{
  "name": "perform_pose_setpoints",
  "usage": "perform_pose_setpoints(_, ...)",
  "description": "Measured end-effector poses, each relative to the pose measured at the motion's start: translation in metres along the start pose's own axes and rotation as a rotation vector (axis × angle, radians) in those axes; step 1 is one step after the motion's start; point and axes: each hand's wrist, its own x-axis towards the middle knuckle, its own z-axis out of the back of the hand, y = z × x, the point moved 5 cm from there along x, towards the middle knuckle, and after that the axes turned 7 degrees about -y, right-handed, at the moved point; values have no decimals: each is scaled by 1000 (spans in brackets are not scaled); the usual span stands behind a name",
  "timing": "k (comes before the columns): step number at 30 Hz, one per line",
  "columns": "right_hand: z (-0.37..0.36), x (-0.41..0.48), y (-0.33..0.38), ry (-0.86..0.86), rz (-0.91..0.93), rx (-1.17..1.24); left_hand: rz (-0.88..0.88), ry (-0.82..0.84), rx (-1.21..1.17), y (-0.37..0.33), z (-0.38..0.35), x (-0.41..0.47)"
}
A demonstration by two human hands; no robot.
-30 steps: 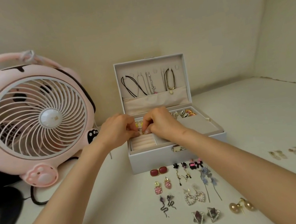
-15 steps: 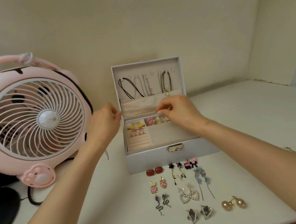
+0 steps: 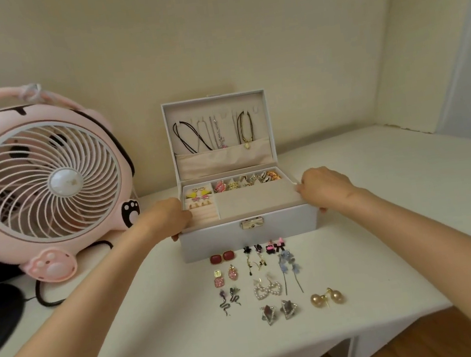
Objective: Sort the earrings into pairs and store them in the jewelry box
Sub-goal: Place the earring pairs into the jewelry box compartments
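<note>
The pale grey jewelry box stands open on the white table, lid upright with necklaces hanging inside. Its top tray holds several earrings in the rear compartments and yellow and pink ones at the left. My left hand grips the box's left edge, fingers curled over the tray rim. My right hand grips the right edge the same way. Paired earrings lie in front: red squares, pearl hearts, blue flowers, triangles, gold balls, snakes.
A pink cat-shaped fan stands left of the box, its black cable looping on the table. A wall runs close behind. The table's front edge drops to a wooden floor at the lower right.
Both hands left the tray's compartments and spread apart to the box's left and right edges, where they now grip it. The view has pulled back slightly.
</note>
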Motion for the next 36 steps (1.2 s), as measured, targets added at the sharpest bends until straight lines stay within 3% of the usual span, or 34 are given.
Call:
perform_pose_setpoints(8, 6, 2, 0, -51, 6, 117, -64, -211, 29, -4, 8, 2)
perform_pose_setpoints(27, 35, 23, -131, -125, -268, 180, -186, -128, -135, -144, -18, 17)
perform_pose_setpoints(36, 33, 0, -170, -148, -243, 239, -229, -102, -57, -169, -35, -10)
